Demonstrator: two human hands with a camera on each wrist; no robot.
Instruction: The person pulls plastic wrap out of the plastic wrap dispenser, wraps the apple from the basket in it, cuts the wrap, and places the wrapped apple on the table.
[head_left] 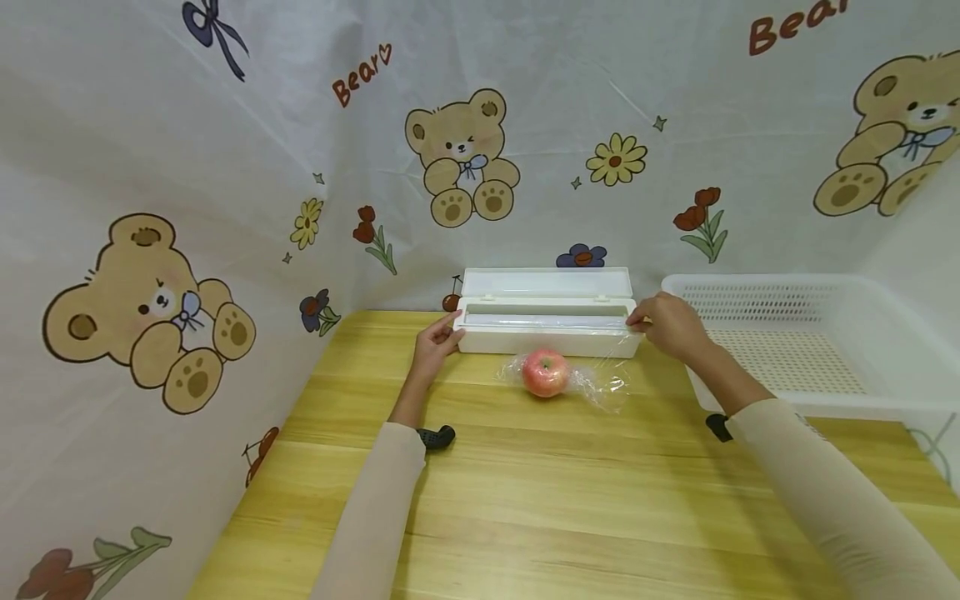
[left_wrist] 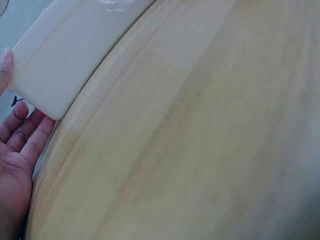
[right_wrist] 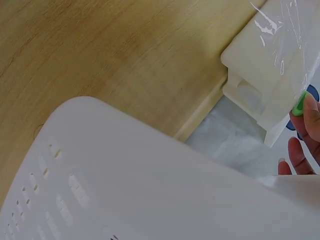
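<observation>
Possibly, film (right_wrist: pixel 290 37) tears crooked if the wrap box (head_left: pixel 510 342) slips; left hand (head_left: pixel 435 343) grips its end, right hand (head_left: pixel 670 325) pinches green slider (right_wrist: pixel 299 105).

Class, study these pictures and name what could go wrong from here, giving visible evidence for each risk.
The clear film may stick to itself, since it lies bunched beside the apple. The round apple might roll if that film is tugged. The white dispenser could shift if the left hand loosens on its left end while the right hand moves the pinched green tab.
</observation>
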